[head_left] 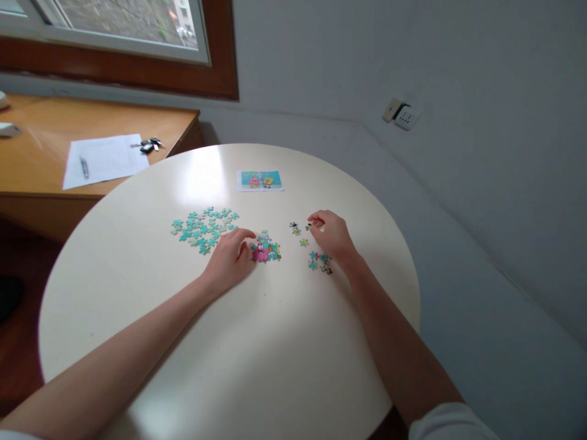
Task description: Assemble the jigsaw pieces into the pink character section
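Observation:
A partly joined jigsaw section (265, 252), pink and teal, lies on the round table. My left hand (229, 256) rests at its left side, thumb and forefinger apart around its edge, gripping nothing. Between the thumb and fingertips of my right hand (334, 235) is a small dark-and-light puzzle piece (309, 226), partly covered by the fingers. Just left of that hand are a joined pair of puzzle pieces (295, 228) and a single yellow-green puzzle piece (304, 242). Several more puzzle pieces (316, 261) lie below the right hand, near its wrist.
Several loose teal pieces (202, 229) spread left on the white round table (257, 366). A picture card (260, 180) lies at the back. On the wooden desk (36, 165) are a paper sheet (103, 162), keys (149, 145) and a pen (84, 167). A wall (481, 183) stands right.

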The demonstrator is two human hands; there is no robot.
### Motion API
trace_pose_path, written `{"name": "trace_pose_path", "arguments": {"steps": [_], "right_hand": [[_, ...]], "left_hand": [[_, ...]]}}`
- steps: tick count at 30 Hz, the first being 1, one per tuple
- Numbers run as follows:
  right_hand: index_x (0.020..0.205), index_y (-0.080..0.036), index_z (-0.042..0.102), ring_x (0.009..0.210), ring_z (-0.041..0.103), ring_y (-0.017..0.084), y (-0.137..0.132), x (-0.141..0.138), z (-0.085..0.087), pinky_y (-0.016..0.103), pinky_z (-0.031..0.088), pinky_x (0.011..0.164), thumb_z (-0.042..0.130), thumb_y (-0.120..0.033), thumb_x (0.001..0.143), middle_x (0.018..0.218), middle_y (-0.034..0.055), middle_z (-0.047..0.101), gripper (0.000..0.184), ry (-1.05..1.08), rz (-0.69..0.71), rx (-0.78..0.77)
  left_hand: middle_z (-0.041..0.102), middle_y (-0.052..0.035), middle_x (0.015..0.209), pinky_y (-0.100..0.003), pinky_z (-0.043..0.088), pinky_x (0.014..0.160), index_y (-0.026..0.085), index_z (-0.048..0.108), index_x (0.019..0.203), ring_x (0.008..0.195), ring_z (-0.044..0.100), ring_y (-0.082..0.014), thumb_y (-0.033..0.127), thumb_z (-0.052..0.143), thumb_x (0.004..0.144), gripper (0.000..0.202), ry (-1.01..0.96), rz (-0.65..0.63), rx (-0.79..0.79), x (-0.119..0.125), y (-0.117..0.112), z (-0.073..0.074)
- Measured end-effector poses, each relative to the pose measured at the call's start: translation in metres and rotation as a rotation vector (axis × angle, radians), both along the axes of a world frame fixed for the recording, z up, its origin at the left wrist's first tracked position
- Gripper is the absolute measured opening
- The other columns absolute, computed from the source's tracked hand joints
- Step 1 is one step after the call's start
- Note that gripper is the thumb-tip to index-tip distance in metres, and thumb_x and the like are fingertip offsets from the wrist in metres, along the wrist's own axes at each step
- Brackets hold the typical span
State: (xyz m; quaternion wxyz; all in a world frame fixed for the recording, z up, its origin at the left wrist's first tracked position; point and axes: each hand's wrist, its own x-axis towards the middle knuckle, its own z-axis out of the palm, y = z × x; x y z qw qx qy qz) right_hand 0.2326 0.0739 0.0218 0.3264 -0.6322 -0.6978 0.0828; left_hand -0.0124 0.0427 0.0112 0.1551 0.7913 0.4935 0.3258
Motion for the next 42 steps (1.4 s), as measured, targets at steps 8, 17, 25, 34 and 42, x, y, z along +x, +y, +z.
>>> {"name": "trace_pose_path", "arguments": {"steps": [8, 17, 25, 34, 42], "right_hand": [[0.067, -0.017, 0.060, 0.059, 0.050, 0.012, -0.002, 0.001, 0.006, 0.025, 0.041, 0.063, 0.051, -0.013, 0.060, 0.064, -0.0005, 0.056, 0.012, 0.015, -0.061, -0.011], [0.065, -0.017, 0.065, 0.056, 0.052, 0.011, -0.010, -0.004, 0.020, 0.023, 0.038, 0.057, 0.055, -0.018, 0.060, 0.059, -0.0002, 0.061, 0.011, -0.047, -0.064, -0.236], [0.077, -0.016, 0.067, 0.058, 0.054, 0.011, -0.015, -0.002, 0.028, 0.022, 0.037, 0.058, 0.056, -0.015, 0.062, 0.067, 0.0005, 0.064, 0.019, -0.141, 0.030, -0.349], [0.082, -0.017, 0.065, 0.062, 0.053, 0.011, -0.015, -0.003, 0.024, 0.022, 0.035, 0.060, 0.061, -0.028, 0.072, 0.070, 0.0007, 0.063, 0.015, -0.215, 0.078, -0.431], [0.079, -0.018, 0.065, 0.063, 0.055, 0.011, -0.014, -0.007, 0.020, 0.022, 0.035, 0.060, 0.065, -0.028, 0.071, 0.069, 0.0003, 0.064, 0.013, -0.230, 0.075, -0.502]], "left_hand": [[0.065, -0.0097, 0.106, -0.037, 0.045, 0.091, 0.017, 0.061, 0.095, 0.100, 0.059, -0.0206, 0.012, 0.037, 0.076, 0.031, 0.031, -0.155, 0.041, 0.000, 0.002, -0.004], [0.065, -0.0104, 0.112, -0.044, 0.036, 0.102, 0.017, 0.060, 0.100, 0.103, 0.059, -0.0217, 0.013, 0.037, 0.076, 0.034, 0.097, -0.209, 0.002, 0.001, 0.002, -0.003], [0.066, -0.0117, 0.107, -0.043, 0.040, 0.097, 0.015, 0.059, 0.099, 0.100, 0.060, -0.0219, 0.014, 0.035, 0.079, 0.031, 0.100, -0.223, -0.023, 0.001, 0.003, -0.003], [0.065, -0.0094, 0.107, -0.041, 0.040, 0.097, 0.017, 0.059, 0.097, 0.100, 0.059, -0.0207, 0.012, 0.036, 0.079, 0.030, 0.104, -0.226, -0.032, 0.000, 0.003, -0.004], [0.065, -0.0095, 0.107, -0.041, 0.040, 0.097, 0.017, 0.060, 0.096, 0.101, 0.059, -0.0205, 0.010, 0.037, 0.076, 0.032, 0.108, -0.230, -0.016, 0.001, 0.003, -0.004]]}}
